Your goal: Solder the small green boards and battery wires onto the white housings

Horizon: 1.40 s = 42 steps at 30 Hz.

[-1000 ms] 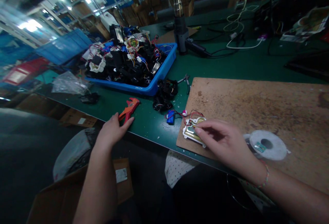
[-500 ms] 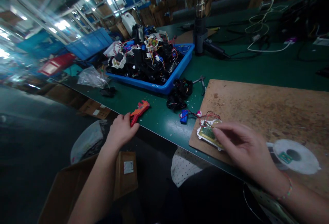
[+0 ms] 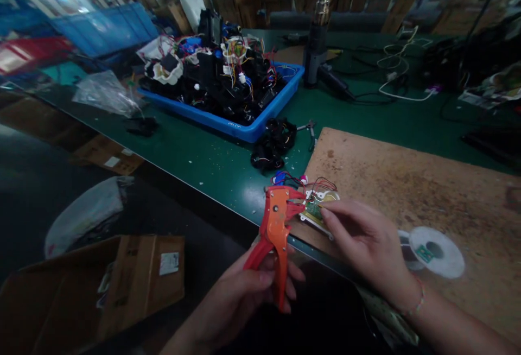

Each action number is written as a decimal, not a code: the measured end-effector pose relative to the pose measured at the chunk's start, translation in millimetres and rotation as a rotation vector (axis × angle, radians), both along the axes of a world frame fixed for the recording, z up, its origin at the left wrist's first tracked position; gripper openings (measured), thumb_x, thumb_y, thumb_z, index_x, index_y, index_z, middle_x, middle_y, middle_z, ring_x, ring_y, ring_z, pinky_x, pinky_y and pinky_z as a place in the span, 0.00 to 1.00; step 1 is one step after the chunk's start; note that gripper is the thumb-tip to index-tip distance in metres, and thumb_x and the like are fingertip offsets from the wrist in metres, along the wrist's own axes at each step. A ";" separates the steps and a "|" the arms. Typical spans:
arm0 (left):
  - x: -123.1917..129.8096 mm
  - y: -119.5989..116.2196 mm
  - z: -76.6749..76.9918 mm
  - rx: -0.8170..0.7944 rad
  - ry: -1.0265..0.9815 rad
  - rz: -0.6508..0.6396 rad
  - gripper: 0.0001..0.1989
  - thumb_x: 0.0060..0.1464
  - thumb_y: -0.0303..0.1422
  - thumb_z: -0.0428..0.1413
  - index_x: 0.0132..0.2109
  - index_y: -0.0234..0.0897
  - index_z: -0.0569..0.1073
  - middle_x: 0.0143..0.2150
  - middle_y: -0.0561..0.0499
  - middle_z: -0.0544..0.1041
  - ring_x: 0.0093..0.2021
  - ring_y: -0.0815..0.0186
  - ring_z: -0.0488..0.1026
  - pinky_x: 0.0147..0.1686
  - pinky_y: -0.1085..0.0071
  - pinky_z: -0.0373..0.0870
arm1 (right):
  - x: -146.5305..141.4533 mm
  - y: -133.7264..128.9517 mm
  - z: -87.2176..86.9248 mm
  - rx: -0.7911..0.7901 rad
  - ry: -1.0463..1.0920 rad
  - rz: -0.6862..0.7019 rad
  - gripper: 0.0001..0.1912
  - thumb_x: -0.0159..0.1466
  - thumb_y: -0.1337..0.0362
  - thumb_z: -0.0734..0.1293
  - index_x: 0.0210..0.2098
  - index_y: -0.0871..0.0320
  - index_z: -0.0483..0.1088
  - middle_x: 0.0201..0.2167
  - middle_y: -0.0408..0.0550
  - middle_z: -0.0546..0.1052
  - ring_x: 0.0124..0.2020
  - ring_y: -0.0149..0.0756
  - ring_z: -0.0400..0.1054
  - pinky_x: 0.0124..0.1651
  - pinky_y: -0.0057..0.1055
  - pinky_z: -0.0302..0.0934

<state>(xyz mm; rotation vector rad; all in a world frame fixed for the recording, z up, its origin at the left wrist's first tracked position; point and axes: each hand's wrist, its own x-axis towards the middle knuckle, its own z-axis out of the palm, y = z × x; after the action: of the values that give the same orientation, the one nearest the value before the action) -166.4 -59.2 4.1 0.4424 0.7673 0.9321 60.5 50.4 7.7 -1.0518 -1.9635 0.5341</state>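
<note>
My left hand (image 3: 260, 279) is wrapped round the handles of a red and orange wire stripper (image 3: 278, 222), its jaws pointing up and right beside a circuit board in a white frame (image 3: 312, 213). The board lies at the left edge of a brown work board (image 3: 391, 181). Over the circuit board, thumb and forefinger of my right hand (image 3: 366, 235) are pinched on what looks like a thin wire (image 3: 320, 206), mostly hidden by the fingers. Red and black wires (image 3: 323, 182) run from the circuit board to a blue battery pack (image 3: 279, 177), partly behind the stripper.
A blue tray (image 3: 244, 133) heaped with black parts and wires stands behind, with black parts (image 3: 266, 157) in front of it. A heat gun (image 3: 315, 45) stands upright beside small pliers (image 3: 310, 128). A white spool (image 3: 450, 257) lies right of my hand; a carton (image 3: 142, 284) sits below left.
My left hand has lifted the wire stripper from the bench's front edge and brought it right, up to the circuit board. My right hand stays pinched over the board. The view has shifted slightly.
</note>
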 end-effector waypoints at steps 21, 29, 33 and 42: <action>4.9 2.9 -7.1 -0.079 -0.151 -0.065 0.16 0.63 0.37 0.62 0.53 0.33 0.76 0.37 0.43 0.83 0.27 0.69 0.79 0.28 0.79 0.75 | 2.3 -2.4 -2.4 0.140 -0.156 0.062 0.08 0.69 0.71 0.70 0.46 0.56 0.77 0.41 0.46 0.84 0.41 0.31 0.80 0.48 0.25 0.75; 6.5 2.4 -11.4 -0.077 -0.119 -0.089 0.16 0.64 0.38 0.60 0.52 0.32 0.75 0.36 0.40 0.84 0.26 0.69 0.79 0.28 0.78 0.74 | 8.7 -3.7 -9.7 0.178 -0.191 0.072 0.11 0.69 0.71 0.69 0.50 0.56 0.77 0.42 0.45 0.84 0.42 0.29 0.79 0.50 0.25 0.74; 4.8 1.3 -13.3 -0.074 -0.120 -0.119 0.15 0.65 0.38 0.59 0.52 0.32 0.75 0.37 0.39 0.85 0.27 0.68 0.79 0.29 0.78 0.74 | 9.4 -4.3 -10.8 0.187 -0.192 0.073 0.11 0.69 0.72 0.69 0.49 0.57 0.77 0.42 0.45 0.84 0.43 0.28 0.79 0.51 0.23 0.74; 6.1 2.5 -13.5 -0.105 -0.065 -0.150 0.15 0.63 0.38 0.59 0.49 0.31 0.77 0.31 0.44 0.81 0.26 0.68 0.76 0.27 0.77 0.72 | 8.3 -4.4 -9.1 0.182 -0.197 0.067 0.11 0.69 0.73 0.69 0.49 0.57 0.77 0.42 0.44 0.84 0.43 0.28 0.79 0.51 0.22 0.73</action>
<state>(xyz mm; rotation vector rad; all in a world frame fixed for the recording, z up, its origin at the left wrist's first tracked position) -160.3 -56.7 -9.4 0.3704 0.7102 0.7594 68.8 46.0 -1.4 -0.9564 -2.1806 0.2891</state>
